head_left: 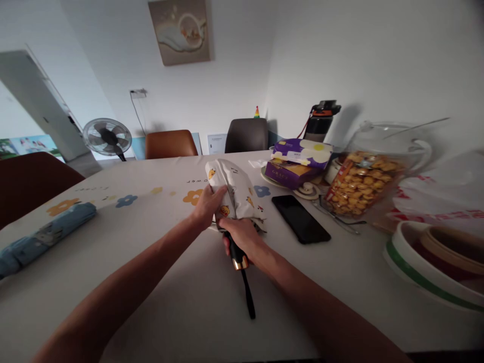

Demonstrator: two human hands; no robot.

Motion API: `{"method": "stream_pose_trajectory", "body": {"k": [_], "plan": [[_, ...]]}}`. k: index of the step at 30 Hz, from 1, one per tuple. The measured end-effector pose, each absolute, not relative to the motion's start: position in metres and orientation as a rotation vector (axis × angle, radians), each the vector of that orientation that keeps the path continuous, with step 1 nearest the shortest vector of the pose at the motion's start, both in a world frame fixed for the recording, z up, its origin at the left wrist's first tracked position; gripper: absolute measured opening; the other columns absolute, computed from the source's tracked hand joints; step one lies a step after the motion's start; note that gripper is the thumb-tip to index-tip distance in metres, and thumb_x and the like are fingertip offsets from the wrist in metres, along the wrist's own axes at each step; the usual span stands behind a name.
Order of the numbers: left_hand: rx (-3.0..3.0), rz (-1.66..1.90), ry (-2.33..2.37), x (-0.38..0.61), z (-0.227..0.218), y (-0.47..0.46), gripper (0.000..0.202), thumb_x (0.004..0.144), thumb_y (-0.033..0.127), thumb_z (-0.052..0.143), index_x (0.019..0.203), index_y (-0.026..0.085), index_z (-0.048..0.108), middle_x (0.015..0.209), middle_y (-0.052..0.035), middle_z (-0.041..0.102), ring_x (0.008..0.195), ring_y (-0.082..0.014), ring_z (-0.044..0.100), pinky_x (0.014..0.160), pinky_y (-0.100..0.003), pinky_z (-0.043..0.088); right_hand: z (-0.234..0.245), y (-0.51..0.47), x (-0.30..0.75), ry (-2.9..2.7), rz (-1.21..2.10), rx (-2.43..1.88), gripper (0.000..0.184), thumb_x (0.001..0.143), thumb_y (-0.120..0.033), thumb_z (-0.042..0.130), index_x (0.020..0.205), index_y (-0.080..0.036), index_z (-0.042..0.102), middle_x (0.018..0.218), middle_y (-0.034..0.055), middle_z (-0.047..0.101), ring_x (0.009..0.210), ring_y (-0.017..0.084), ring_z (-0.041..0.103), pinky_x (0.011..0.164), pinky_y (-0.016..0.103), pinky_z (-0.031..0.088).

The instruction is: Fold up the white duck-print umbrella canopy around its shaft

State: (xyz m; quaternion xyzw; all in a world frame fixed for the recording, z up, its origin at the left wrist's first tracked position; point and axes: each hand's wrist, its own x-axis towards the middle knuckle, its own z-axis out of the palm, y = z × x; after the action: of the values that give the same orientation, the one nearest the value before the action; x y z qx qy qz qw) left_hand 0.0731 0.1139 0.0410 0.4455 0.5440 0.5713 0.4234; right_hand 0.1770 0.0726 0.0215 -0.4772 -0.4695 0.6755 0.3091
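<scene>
A folding umbrella [242, 190] with a white canopy and small yellow cartoon prints is held over the middle of the table. Its canopy is collapsed but loose and puffed out. My left hand [210, 202] grips the left side of the canopy fabric, thumb on top. Around the black handle, just below the canopy, my right hand [242, 233] is closed. The handle ends in a gold-coloured band, and a black wrist strap [248, 295] hangs from it toward me. Some of the fingers of both hands are hidden behind the umbrella.
A blue folded umbrella [49, 237] lies at the left on the white table [159, 282]. To the right are a black phone [300, 218], glasses [340, 219], a purple tissue pack [302, 151], a snack jar [366, 181], a black bottle [321, 123] and a green-striped bowl [401, 259]. Chairs stand beyond.
</scene>
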Motion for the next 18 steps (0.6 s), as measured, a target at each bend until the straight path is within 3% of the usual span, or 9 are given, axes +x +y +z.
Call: {"method": "stream_pose_trajectory", "body": {"k": [8, 13, 18], "plan": [[0.758, 1.210, 0.877, 0.079, 0.042, 0.126, 0.038, 0.069, 0.038, 0.061, 0.095, 0.010, 0.061, 0.075, -0.0109, 0.067, 0.073, -0.0244, 0.064, 0.072, -0.038, 0.053, 0.026, 0.075, 0.181, -1.285, 1.755, -1.254, 0.021, 0.074, -0.028, 0.054, 0.057, -0.016, 0.051, 0.036, -0.0022, 0.047, 0.026, 0.010, 0.044, 0.026, 0.019, 0.034], [0.771, 1.400, 0.906, 0.076, 0.035, 0.129, 0.045, 0.065, 0.034, 0.062, 0.102, 0.010, 0.059, 0.073, -0.0090, 0.067, 0.073, -0.0240, 0.065, 0.073, -0.037, 0.053, 0.023, 0.077, 0.179, -1.333, 1.696, -1.310, 0.018, 0.076, -0.029, 0.057, 0.066, -0.014, 0.055, 0.039, -0.0009, 0.051, 0.027, 0.012, 0.046, 0.025, 0.021, 0.037], [0.840, 1.456, 0.994, 0.071, 0.022, 0.136, 0.043, 0.066, 0.037, 0.061, 0.100, 0.011, 0.060, 0.073, -0.0083, 0.067, 0.073, -0.0240, 0.065, 0.071, -0.036, 0.053, 0.021, 0.080, 0.177, -1.175, 1.746, -1.236, 0.024, 0.072, -0.031, 0.065, 0.086, -0.012, 0.060, 0.061, 0.0038, 0.062, 0.044, 0.016, 0.059, 0.029, 0.023, 0.044]]}}
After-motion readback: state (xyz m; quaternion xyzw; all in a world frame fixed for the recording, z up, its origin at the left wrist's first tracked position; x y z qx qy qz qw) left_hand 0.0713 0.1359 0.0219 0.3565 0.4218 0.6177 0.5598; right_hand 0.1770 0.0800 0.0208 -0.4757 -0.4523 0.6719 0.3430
